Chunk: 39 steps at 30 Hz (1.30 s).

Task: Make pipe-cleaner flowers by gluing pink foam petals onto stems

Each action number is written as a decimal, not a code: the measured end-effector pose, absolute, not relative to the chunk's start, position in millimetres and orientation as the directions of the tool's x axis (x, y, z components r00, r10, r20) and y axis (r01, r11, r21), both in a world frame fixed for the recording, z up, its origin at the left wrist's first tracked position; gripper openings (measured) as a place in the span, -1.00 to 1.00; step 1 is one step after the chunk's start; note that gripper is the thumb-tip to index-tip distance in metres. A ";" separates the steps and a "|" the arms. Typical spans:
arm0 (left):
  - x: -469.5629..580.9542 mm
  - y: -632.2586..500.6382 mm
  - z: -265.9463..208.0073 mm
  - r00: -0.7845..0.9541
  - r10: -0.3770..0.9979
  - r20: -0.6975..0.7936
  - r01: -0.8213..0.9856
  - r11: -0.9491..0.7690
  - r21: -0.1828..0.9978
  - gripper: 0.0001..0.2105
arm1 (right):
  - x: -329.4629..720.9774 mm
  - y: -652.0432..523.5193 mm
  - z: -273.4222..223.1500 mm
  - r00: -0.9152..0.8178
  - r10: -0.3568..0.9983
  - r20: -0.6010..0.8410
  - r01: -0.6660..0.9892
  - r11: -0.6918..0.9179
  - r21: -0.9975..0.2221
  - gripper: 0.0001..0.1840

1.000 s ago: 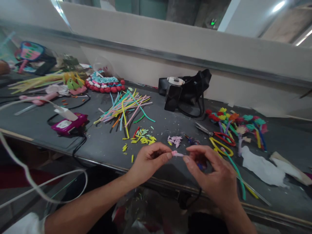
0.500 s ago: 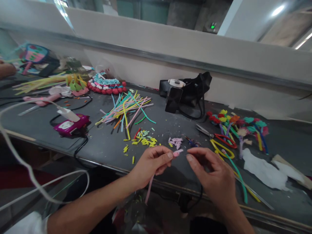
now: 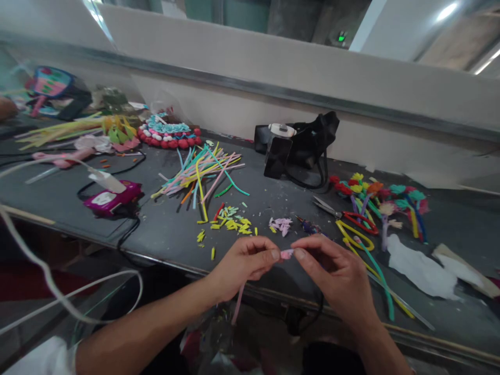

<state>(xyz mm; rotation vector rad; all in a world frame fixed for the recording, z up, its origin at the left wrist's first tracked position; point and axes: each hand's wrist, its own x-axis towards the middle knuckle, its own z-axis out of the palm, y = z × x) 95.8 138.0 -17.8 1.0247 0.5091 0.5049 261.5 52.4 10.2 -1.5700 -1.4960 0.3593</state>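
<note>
My left hand [image 3: 250,261] is closed in a pinch around a pink pipe cleaner [image 3: 238,307], whose stem hangs below the fingers past the table edge. Its bulky pink tip [image 3: 286,254] pokes out between my two hands. At that tip, the thumb and forefinger of my right hand [image 3: 336,268] pinch a short pale lilac pipe cleaner piece [image 3: 291,251], mostly covered by the fingers. Just beyond lie a heap of cut lilac pieces [image 3: 280,225] and a small dark-tipped tool or scrap [image 3: 308,225] that I cannot make out.
Yellow cut pieces [image 3: 234,224] lie left of the lilac heap, before a pile of long pipe cleaners [image 3: 201,174]. A purple device with a cable [image 3: 113,198] is at left. Scissors [image 3: 328,207], pipe cleaner flowers [image 3: 371,195] and white tissue [image 3: 420,271] lie right; a black bag [image 3: 308,140] stands behind.
My right hand has moved left to the pink tip, and its fingers have closed on the pale piece there. The left hand keeps its pinch, almost in place.
</note>
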 end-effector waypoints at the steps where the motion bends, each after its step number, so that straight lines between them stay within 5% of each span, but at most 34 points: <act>1: 95.7 138.1 -17.9 0.775 0.611 -0.161 -0.155 0.431 0.889 -0.76 | 261.5 52.7 10.0 0.219 0.906 0.362 0.638 0.148 -0.756 -0.92; 22: 95.6 138.7 -20.1 0.783 0.597 -0.176 -0.169 0.475 0.864 -0.78 | 262.3 50.7 11.1 0.194 0.930 0.312 0.650 0.116 -0.751 -0.89; 39: 98.8 135.6 -17.3 0.666 0.743 -0.071 -0.143 0.220 0.965 -0.76 | 254.8 56.3 6.2 0.280 0.934 0.222 0.608 0.006 -0.794 -0.90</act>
